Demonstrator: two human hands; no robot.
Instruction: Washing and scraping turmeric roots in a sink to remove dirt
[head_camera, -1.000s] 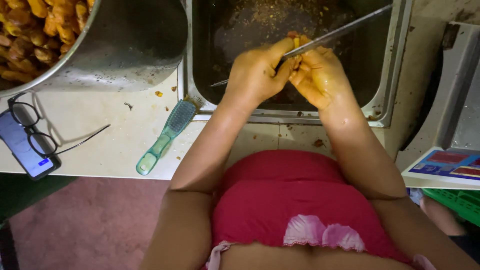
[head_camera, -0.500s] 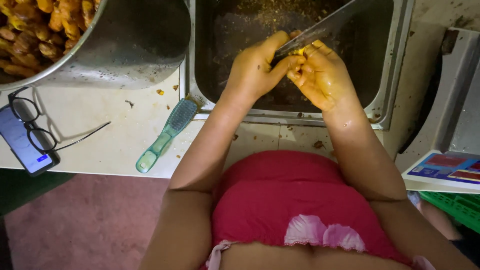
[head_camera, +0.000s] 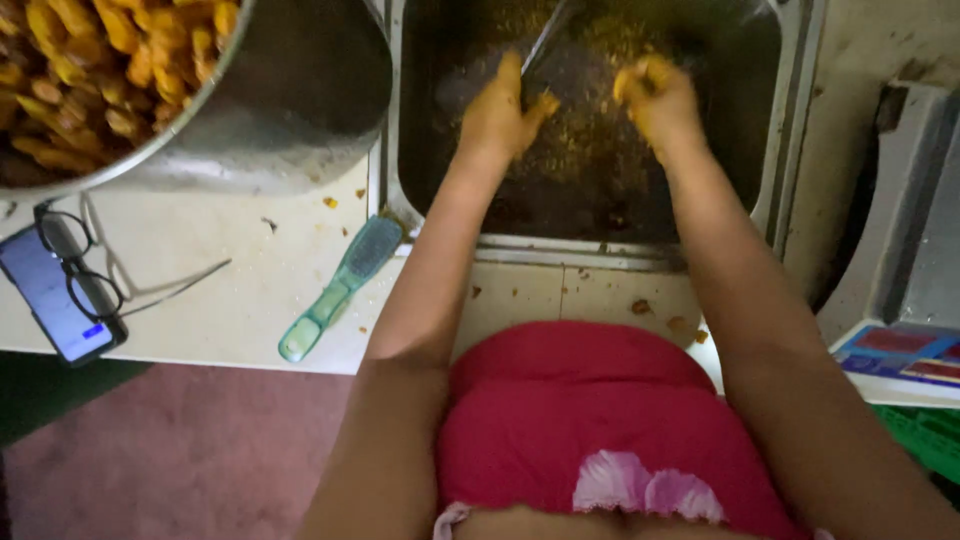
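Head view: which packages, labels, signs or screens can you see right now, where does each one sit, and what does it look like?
Phone: at the counter's left edge, lying flat under a pair of glasses; dark rectangular slab, screen lit pale blue.
Printed sheet or package: far right, beside the sink; flat, white-edged, with red and blue panels; which of the two, I cannot tell.
No signs in view.

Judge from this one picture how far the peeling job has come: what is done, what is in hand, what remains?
Done: yellow scrapings litter the metal sink, so some pieces look worked. In hand: the left hand grips a knife, and the right hand closes on something small I cannot identify. Left: the big steel bowl holds many yellow pieces; peeled or not, I cannot tell.
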